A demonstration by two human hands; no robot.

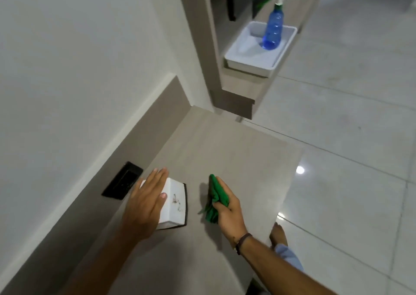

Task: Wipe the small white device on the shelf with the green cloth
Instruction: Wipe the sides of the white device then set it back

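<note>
The small white device (175, 202) lies on the beige shelf (220, 155), near the wall; its top has dark smudges and a black edge shows on its right side. My left hand (145, 201) rests flat on the device's left part, fingers spread, thumb on its top. A bunched green cloth (216, 193) is gripped in my right hand (227, 209), which hovers just to the right of the device, apart from it. The device's left side is hidden under my left hand.
A black wall socket (122, 181) sits in the skirting left of the device. Farther along, a white tray (247, 60) holds a blue spray bottle (273, 28) on a narrower ledge. Glossy floor tiles (351, 119) lie to the right, and my foot (278, 233) shows below the shelf edge.
</note>
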